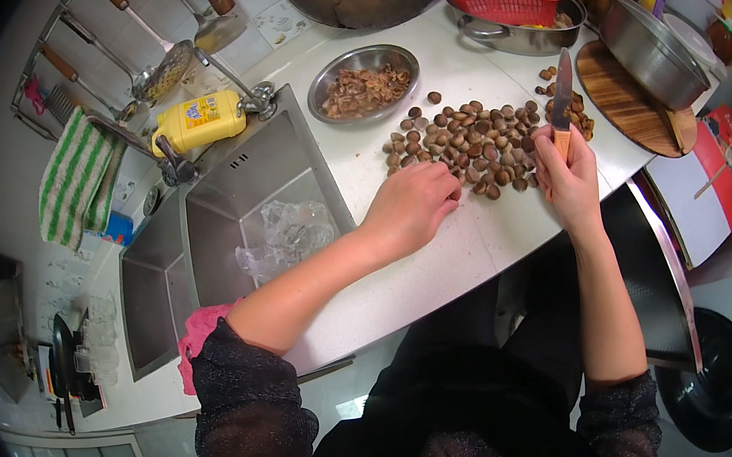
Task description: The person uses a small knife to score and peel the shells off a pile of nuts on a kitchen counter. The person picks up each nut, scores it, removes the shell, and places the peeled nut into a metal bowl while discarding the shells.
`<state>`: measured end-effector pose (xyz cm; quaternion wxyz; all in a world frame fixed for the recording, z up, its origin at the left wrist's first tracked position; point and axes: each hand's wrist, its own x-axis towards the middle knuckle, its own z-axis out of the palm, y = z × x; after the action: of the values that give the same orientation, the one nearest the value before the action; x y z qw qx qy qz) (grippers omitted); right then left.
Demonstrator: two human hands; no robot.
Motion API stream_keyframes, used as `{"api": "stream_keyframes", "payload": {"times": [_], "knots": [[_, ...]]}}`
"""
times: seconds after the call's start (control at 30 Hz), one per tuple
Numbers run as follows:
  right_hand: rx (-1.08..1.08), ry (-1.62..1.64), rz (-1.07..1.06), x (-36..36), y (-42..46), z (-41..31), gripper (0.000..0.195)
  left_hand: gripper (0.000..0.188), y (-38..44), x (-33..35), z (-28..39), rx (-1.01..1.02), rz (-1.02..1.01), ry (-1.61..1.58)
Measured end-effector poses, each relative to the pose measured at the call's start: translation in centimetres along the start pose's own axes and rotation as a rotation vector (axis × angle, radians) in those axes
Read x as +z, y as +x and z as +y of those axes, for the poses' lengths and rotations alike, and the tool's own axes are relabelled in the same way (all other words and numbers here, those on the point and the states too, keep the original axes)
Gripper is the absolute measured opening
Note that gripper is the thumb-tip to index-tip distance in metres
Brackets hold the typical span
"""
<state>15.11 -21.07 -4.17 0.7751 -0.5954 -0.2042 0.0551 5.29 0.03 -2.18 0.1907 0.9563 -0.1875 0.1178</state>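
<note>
Many brown chestnuts [479,137] lie spread on the white countertop [407,278]. My left hand [413,205] rests at their near left edge with its fingers curled; whether a chestnut is between the fingertips is hidden. My right hand [567,167] grips the light wooden handle of a small knife [561,92], its darkened blade pointing up, at the right side of the pile. Behind the blade lies a smaller heap of darker pieces [579,117]. A steel bowl [369,117] beyond the chestnuts holds brown shell-like scraps [365,90].
Left is a steel double sink [248,174] with a crumpled clear plastic bag [293,231] and a yellow jug [199,121] behind. A round wooden board [619,98], a leaning steel pot [655,52] and a red basket [506,5] in a steel pan stand right. The counter's near edge curves before me.
</note>
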Motion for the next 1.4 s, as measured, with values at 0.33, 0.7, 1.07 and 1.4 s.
{"api": "stream_keyframes", "payload": {"times": [0.33,0.7,1.07,1.4], "knots": [[-0.003,-0.019,-0.003,0.0,-0.1,0.3,0.007,0.008,0.8,-0.8,-0.7,0.021,0.13,0.021],[-0.026,-0.028,0.006,0.5,0.1,0.3,0.009,0.01,6.3,-9.8,-11.2,-0.251,0.409,0.255],[0.011,-0.045,-0.006,0.2,-0.3,0.2,0.009,0.018,0.6,-5.2,-4.0,-0.145,0.19,0.062],[0.025,-0.01,0.013,0.2,-0.2,0.0,0.007,0.018,-4.5,-3.7,-2.0,-0.163,-0.124,-0.01]]}}
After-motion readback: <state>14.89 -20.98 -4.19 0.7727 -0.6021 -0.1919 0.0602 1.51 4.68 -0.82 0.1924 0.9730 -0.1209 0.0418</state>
